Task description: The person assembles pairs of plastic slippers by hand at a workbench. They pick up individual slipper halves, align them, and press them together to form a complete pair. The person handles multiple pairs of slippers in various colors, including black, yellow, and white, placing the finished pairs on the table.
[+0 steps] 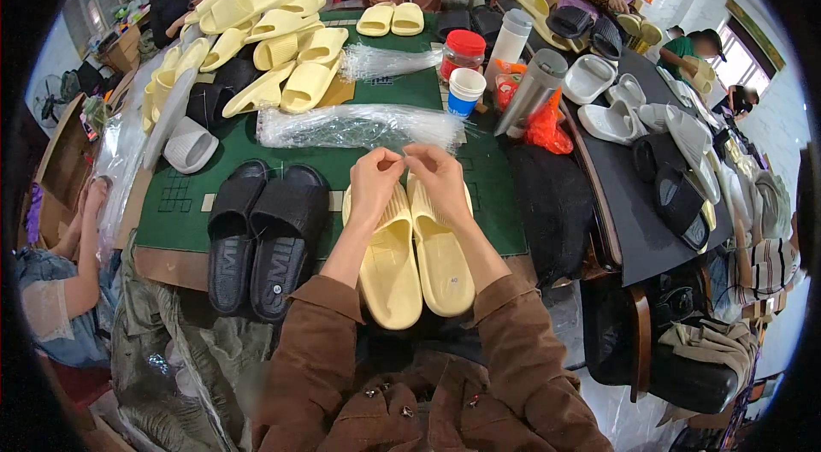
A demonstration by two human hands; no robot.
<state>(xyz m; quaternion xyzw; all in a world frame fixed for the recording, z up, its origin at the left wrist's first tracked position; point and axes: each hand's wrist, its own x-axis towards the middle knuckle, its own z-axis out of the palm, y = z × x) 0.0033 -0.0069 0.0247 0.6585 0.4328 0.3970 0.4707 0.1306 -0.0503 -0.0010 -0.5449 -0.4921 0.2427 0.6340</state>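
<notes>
A pair of pale yellow slide slippers (391,274) lies side by side in front of me, toes pointing away, heels over the table's near edge. Above their toe straps my left hand (373,184) and my right hand (436,182) meet, thumbs and fingers pinched together. Whatever they pinch is too fine to make out. Just beyond my fingers lies a bundle of thin clear plastic strips (355,127). To the left of my left forearm sits a pair of black slide slippers (278,238), with a thin clear loop standing up between the straps.
Yellow slippers (312,80) are heaped at the far left. A red-lidded jar (463,50), a white-and-blue tub (465,91) and a steel flask (534,88) stand at the right. White and black slippers cover the side table (637,234). Several people sit or stand around.
</notes>
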